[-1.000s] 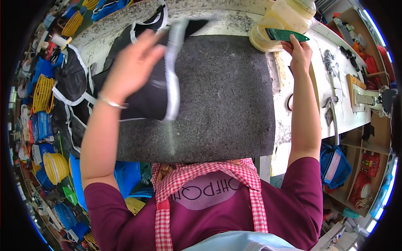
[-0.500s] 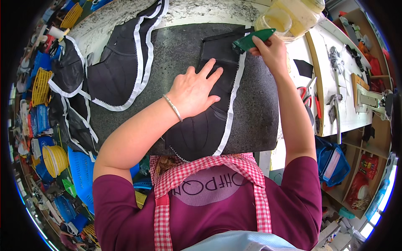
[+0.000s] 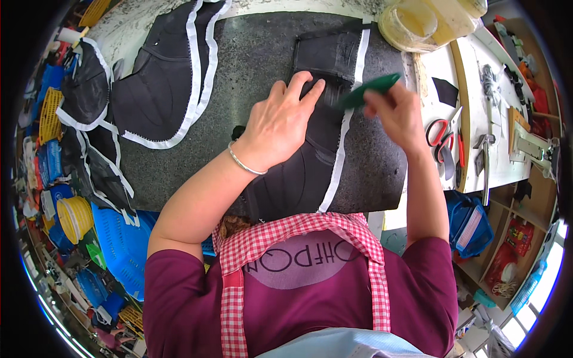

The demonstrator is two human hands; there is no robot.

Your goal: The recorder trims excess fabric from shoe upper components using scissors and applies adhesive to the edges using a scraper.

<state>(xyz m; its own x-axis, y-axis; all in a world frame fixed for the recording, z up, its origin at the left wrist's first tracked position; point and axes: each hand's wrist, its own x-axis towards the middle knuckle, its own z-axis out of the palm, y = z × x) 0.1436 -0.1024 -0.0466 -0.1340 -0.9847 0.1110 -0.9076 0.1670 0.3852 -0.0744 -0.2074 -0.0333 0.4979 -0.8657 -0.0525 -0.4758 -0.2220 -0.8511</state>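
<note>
A black boot-shaped fabric piece (image 3: pixel 327 138) with a white zipper-like strip along its right edge lies on the dark stone slab. My left hand (image 3: pixel 276 122) presses on its left side, fingers apart and slightly bent, holding nothing. In my right hand (image 3: pixel 395 113), a little smeared by motion, is a green plastic scraper (image 3: pixel 375 90), gripped between thumb and fingers. The scraper's tip meets the piece near the white strip, below a wet-looking, shiny patch. Further left on the slab lies another black piece (image 3: pixel 156 98) with white strips.
A cloudy plastic container of yellowish glue (image 3: pixel 412 27) stands at the slab's far right corner. Red-handled scissors (image 3: pixel 440 134) and a hammer (image 3: pixel 484 161) lie on the white table to the right. Left of the slab are more black pieces (image 3: pixel 86 95) and a blue basket (image 3: pixel 122 250).
My right hand has drawn the scraper down toward me along the white strip. My left hand stays on the piece, its fingers now more bent. The whole view has shifted slightly.
</note>
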